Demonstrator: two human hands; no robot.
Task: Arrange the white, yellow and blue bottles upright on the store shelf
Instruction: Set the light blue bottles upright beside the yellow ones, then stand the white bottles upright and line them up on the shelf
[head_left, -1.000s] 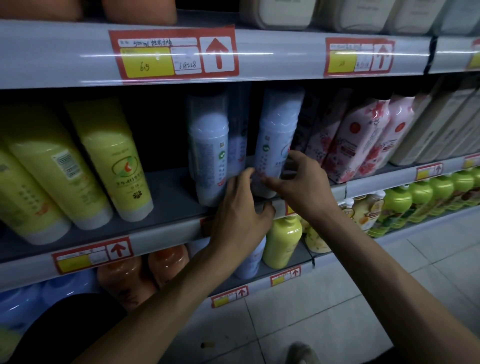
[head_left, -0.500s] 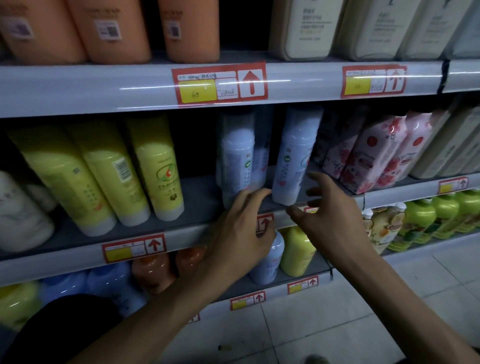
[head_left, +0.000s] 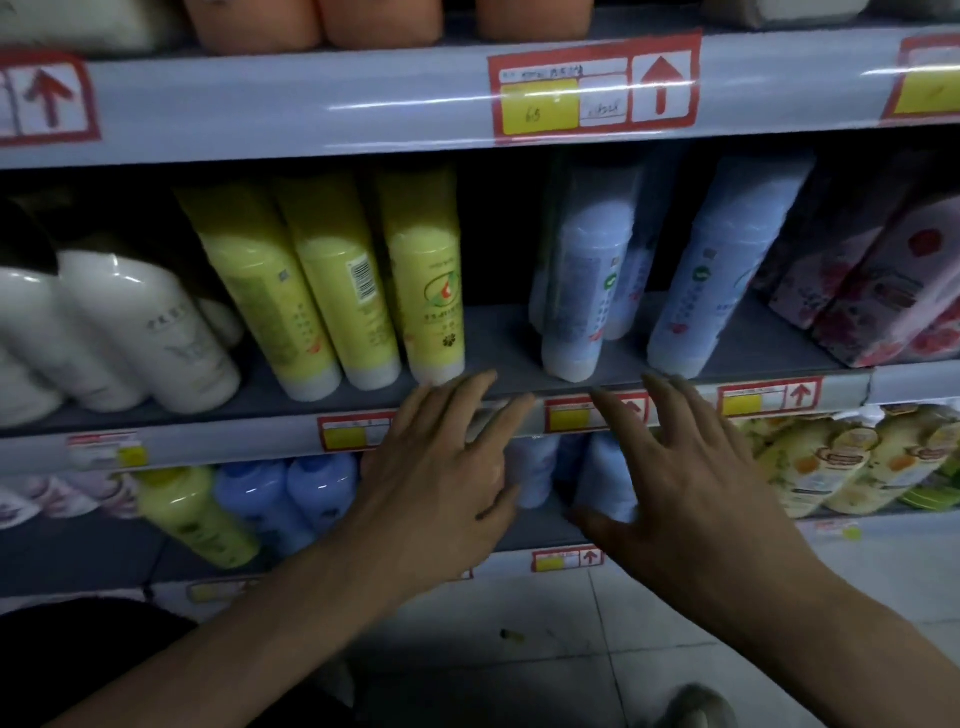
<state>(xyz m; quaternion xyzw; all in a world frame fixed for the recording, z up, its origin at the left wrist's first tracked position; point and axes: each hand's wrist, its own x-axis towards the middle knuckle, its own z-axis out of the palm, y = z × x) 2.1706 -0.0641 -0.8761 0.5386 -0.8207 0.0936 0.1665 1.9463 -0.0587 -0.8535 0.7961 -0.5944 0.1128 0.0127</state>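
On the middle shelf (head_left: 498, 338) stand white bottles (head_left: 150, 332) at the left, three yellow bottles (head_left: 332, 280) in the middle and pale blue bottles (head_left: 587, 280) to the right, with one more blue bottle (head_left: 722, 270) beside them. All stand cap-down and lean slightly. My left hand (head_left: 441, 483) hovers in front of the shelf's front rail, fingers spread, holding nothing. My right hand (head_left: 685, 478) is beside it, fingers also spread and empty, just below the blue bottles.
Pink flowered bottles (head_left: 883, 280) stand right of the blue ones. Orange bottles (head_left: 379, 21) fill the shelf above. The lower shelf holds a yellow bottle (head_left: 192, 514), blue bottles (head_left: 280, 499) and pale orange-labelled bottles (head_left: 831, 462). Tiled floor (head_left: 623, 649) lies below.
Both hands let go of the blue bottles and drew back below the shelf edge, fingers spreading. The view shifted left, bringing the white bottles into sight.
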